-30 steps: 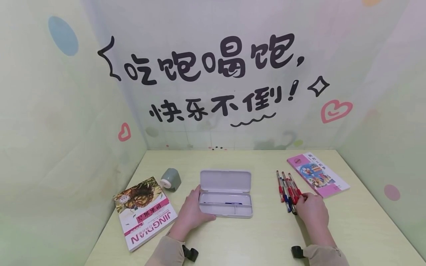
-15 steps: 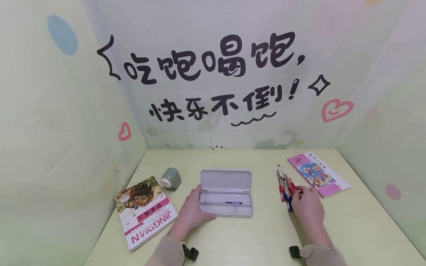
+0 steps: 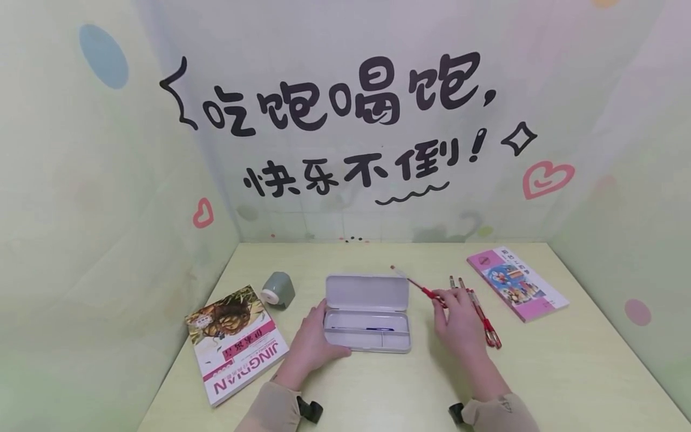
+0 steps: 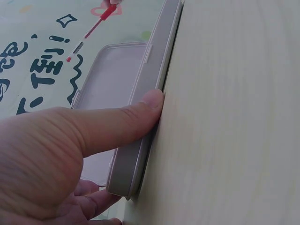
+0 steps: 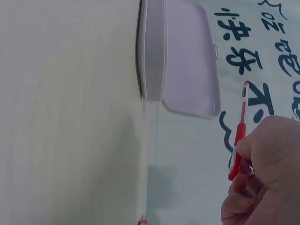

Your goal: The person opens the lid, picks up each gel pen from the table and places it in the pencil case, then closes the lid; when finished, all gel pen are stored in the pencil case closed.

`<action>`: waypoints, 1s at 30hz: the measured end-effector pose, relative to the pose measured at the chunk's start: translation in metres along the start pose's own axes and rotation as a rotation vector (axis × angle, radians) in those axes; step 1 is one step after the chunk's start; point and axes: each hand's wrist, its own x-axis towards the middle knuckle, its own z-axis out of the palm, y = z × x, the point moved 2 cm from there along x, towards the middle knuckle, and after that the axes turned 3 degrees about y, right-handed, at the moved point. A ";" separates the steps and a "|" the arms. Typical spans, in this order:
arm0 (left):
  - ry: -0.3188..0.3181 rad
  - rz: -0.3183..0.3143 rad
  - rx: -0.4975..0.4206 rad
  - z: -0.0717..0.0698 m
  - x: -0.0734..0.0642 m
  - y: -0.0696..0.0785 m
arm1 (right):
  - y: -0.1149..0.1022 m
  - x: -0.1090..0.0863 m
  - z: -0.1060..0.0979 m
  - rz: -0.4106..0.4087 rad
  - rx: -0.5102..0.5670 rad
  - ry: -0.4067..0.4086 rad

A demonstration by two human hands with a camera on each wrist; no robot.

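Observation:
A pale lilac pencil case point(image 3: 367, 344) lies with its lid raised in the middle of the table; a blue pen point(image 3: 380, 329) lies in its rear compartment. My left hand point(image 3: 312, 343) grips the case's left end, its thumb point(image 4: 133, 117) along the front wall and fingers partly hidden behind. Right of the case, my right hand point(image 3: 461, 321) pinches a red pen point(image 5: 241, 133) between thumb and fingers, raised above the table, cap end pointing up and left. Several more pens point(image 3: 488, 327) lie on the table behind and beside this hand, partly covered by it.
A book with a pink band point(image 3: 237, 348) lies at the left, with a grey-green pencil sharpener point(image 3: 278, 290) behind it. A pink booklet point(image 3: 516, 283) lies at the back right. Printed cloth walls point(image 3: 345, 222) enclose the table's back and sides.
My right hand has lifted the red pen from the pile and carried it left toward the pencil case. The left hand stays on the case.

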 end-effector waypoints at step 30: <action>-0.004 0.017 -0.014 0.000 0.000 0.000 | -0.067 -0.004 0.069 -0.293 -0.145 -0.409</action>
